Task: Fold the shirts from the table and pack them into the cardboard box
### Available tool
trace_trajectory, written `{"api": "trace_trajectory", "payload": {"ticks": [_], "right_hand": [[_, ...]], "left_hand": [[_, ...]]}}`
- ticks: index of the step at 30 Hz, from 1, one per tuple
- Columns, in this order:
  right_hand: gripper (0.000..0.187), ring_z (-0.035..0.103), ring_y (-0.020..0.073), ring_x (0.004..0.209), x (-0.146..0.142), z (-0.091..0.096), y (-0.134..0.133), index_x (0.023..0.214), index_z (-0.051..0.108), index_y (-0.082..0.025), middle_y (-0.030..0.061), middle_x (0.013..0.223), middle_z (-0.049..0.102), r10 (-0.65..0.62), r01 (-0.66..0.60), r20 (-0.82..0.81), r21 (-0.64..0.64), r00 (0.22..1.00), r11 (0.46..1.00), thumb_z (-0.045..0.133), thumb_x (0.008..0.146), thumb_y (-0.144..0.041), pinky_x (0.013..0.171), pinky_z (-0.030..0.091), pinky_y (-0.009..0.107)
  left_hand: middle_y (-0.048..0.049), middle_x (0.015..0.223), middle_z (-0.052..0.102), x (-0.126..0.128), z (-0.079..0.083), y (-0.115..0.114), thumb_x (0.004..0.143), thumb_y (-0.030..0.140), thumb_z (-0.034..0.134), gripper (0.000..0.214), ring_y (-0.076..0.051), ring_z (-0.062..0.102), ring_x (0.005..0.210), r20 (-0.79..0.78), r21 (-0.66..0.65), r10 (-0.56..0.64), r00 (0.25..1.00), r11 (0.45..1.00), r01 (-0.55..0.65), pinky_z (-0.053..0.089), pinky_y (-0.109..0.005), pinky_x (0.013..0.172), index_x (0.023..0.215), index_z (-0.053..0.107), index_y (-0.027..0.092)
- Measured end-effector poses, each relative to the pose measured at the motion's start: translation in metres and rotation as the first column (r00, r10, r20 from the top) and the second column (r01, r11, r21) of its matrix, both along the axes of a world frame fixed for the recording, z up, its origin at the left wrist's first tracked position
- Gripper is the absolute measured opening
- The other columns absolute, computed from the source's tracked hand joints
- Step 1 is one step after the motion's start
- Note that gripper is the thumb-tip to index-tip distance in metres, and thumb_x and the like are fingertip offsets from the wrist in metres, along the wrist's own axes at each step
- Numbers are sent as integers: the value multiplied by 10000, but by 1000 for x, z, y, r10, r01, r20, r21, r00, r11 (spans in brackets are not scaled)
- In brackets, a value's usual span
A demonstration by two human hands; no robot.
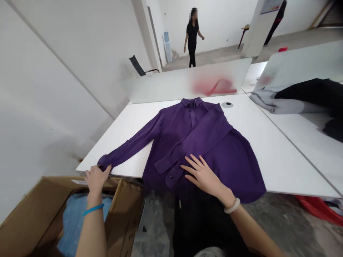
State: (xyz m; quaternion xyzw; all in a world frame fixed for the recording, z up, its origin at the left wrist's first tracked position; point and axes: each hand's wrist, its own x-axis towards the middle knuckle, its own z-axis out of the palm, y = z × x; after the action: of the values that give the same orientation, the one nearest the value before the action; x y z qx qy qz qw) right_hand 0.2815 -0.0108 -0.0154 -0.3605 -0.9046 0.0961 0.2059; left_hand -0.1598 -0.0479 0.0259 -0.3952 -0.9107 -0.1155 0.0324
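Note:
A purple button-up shirt point(203, 142) lies face up on the white table point(268, 142), collar away from me. One sleeve is folded diagonally across the chest; the other stretches out toward the table's near left corner. My left hand point(97, 177) is closed on the cuff of that outstretched sleeve at the table edge. My right hand point(202, 174) lies flat with fingers spread on the shirt's lower front, beside the folded sleeve's cuff. The shirt's hem hangs slightly over the near edge.
An open cardboard box point(122, 217) holding light blue cloth stands on the floor at lower left. Grey and black garments point(300, 98) lie on the adjoining table at right. A person in black point(192, 37) stands far behind, beyond a frosted divider point(187, 82). A wall runs along the left.

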Motion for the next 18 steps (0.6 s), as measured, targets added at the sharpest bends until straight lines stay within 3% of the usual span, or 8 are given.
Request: {"api": "trace_trajectory", "payload": {"ticks": [4, 8, 9, 11, 12, 14, 16, 18], "right_hand": [[400, 279, 301, 1394, 3, 5, 0, 1317, 536, -280, 85, 1453, 426, 6, -7, -34, -25, 999, 1000, 450, 943, -392, 1104, 248, 597], [351, 337, 254, 1373, 3, 9, 3, 1247, 589, -269, 71, 1391, 506, -16, -33, -248, -195, 969, 980, 431, 953, -376, 1135, 209, 563], [345, 395, 241, 1339, 5, 10, 5, 1220, 605, -261, 69, 1351, 545, -73, -35, -366, -282, 928, 959, 426, 953, -386, 1134, 231, 544], [379, 520, 234, 1232, 11, 9, 7, 1193, 614, -244, 79, 1274, 605, -294, -70, -612, -499, 735, 864, 396, 949, -437, 1094, 331, 515], [416, 563, 240, 1181, 16, 8, 7, 1198, 607, -238, 88, 1256, 616, -428, -127, -687, -600, 587, 790, 371, 945, -469, 1052, 390, 508], [477, 594, 261, 1138, 32, 6, 4, 1225, 581, -236, 97, 1278, 602, -633, -327, -708, -706, 314, 627, 315, 934, -505, 978, 461, 519], [495, 584, 275, 1155, 51, 4, -2, 1243, 563, -246, 84, 1331, 564, -731, -527, -661, -688, 170, 499, 281, 925, -501, 969, 462, 548], [500, 580, 284, 1160, 68, 7, -8, 1248, 553, -255, 69, 1366, 532, -789, -623, -603, -663, 117, 415, 271, 918, -505, 979, 448, 570]], "left_hand": [[-237, 1058, 651, 24, 31, 20, 817, 383, 487, 476, -423, 583, 1044, 10, 1, 16, 1000, 1000, -16, 465, -522, 814, 1170, 518, 66], [-150, 1162, 638, 116, 77, 23, 828, 384, 520, 451, -345, 616, 1031, -82, 332, -225, 971, 912, 239, 459, -495, 892, 1220, 490, 163], [-139, 1228, 609, 146, 86, 18, 824, 404, 540, 469, -321, 601, 1080, -102, 408, -397, 912, 819, 402, 459, -469, 919, 1232, 488, 179], [-119, 1433, 447, 203, 98, 5, 830, 442, 556, 541, -287, 469, 1273, -145, 440, -776, 613, 504, 743, 400, -434, 1026, 1303, 450, 200], [-95, 1463, 416, 226, 100, -1, 834, 434, 564, 552, -277, 417, 1320, -151, 372, -891, 428, 350, 860, 356, -434, 1070, 1330, 445, 223], [-62, 1421, 478, 254, 93, -7, 868, 391, 531, 474, -254, 422, 1319, -109, 268, -972, 207, 172, 948, 317, -431, 1102, 1320, 486, 255], [-55, 1264, 617, 258, 76, -1, 904, 365, 468, 354, -236, 542, 1202, -26, 198, -980, 196, 187, 962, 376, -412, 1058, 1222, 580, 261], [-65, 1111, 690, 246, 54, 18, 921, 362, 412, 321, -232, 623, 1058, 38, 158, -956, 292, 295, 942, 447, -392, 974, 1103, 647, 241]]}}
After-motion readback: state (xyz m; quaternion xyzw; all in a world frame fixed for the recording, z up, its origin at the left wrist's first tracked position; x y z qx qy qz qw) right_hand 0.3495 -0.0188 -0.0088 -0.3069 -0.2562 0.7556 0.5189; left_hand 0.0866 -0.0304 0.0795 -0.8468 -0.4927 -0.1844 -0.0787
